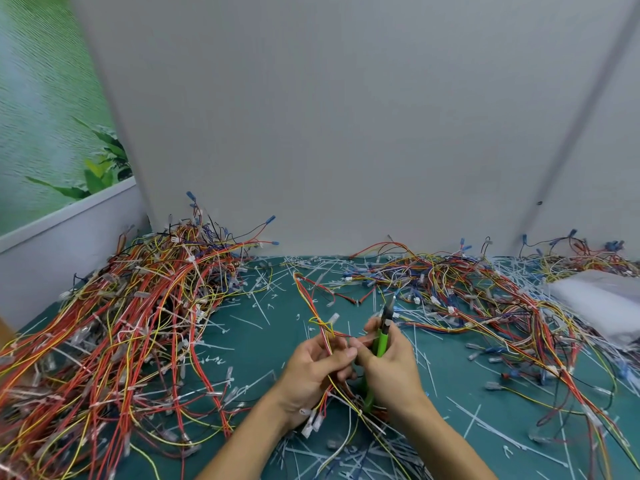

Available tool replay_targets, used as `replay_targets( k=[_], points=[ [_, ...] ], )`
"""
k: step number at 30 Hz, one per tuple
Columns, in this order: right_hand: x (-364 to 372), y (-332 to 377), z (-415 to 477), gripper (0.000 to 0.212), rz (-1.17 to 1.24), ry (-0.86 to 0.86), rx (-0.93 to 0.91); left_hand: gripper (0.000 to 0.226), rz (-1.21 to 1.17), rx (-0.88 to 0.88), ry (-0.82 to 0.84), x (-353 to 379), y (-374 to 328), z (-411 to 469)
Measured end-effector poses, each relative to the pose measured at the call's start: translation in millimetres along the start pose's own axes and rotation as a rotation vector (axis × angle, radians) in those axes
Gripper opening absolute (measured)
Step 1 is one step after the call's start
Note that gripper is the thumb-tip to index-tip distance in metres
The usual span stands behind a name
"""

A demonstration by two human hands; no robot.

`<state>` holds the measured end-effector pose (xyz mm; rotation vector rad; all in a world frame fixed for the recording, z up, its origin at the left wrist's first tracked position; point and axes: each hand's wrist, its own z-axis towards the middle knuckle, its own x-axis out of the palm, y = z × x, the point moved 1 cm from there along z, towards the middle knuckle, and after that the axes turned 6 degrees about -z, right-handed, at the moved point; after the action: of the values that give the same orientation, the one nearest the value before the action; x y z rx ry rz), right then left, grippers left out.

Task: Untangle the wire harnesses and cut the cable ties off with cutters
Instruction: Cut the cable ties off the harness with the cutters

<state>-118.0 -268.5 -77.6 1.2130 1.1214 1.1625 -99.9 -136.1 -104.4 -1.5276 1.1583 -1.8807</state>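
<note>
Near centre above the tabletop, the left hand grips one wire harness, fingers curled round it, apparently steadying it for cutting. The right hand clasps the green cutters, tip raised. Cut ties litter the space between the left pile and the right pile.

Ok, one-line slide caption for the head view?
Left hand holds a wire harness, right hand grips green cutters, amid cut cable ties on the teal table.
</note>
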Motion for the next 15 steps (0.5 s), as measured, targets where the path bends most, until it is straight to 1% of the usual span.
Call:
replay_targets(
  k=[3,6,11,15],
  points=[
    [-4,0,3,0.025,-0.09,-0.063,-0.023,0.022,-0.008,-0.014,-0.013,0,-2,0],
    [-10,1,6,0.024,-0.1,-0.105,-0.044,0.021,-0.075,-0.041,-0.017,-3,-6,-2],
    [-17,3,6,0.022,-0.111,-0.107,-0.074,0.034,-0.077,-0.081,0.023,-5,-7,-3],
    [-16,3,4,0.02,-0.168,-0.1,-0.109,0.031,-0.096,-0.105,0.07,-4,-5,-5]
  ],
)
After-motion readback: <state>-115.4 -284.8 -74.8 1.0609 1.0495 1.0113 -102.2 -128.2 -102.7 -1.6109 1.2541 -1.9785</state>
